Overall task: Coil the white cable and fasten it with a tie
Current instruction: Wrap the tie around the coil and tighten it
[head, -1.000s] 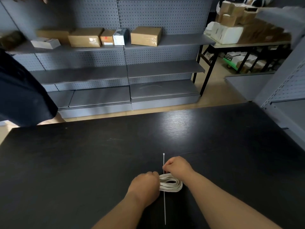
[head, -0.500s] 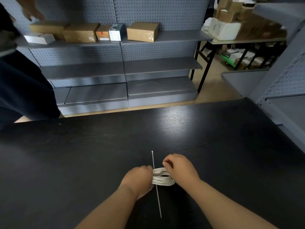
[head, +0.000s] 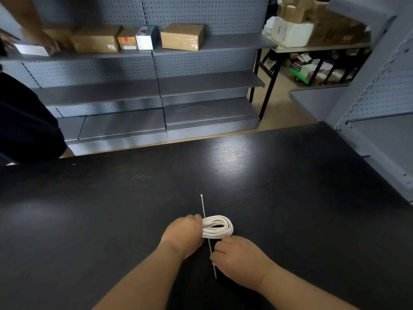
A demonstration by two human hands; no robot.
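fingers (head: pixel 220 249) on tie (head: pixel 203 208), just beside cable (head: pixel 221 228)

I see a black wood-grain tabletop (head: pixel 100 220) with a patch of glare from overhead light. Behind it stands grey pegboard shelving (head: pixel 207 86), its top shelf carrying cardboard boxes (head: pixel 182 36). At right, a black-legged table (head: pixel 317 47) holds more boxes above a pale floor (head: pixel 286 108).

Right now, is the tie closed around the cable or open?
Open. The tie lies straight on the table, its two ends sticking out on either side of the coiled cable, not joined.
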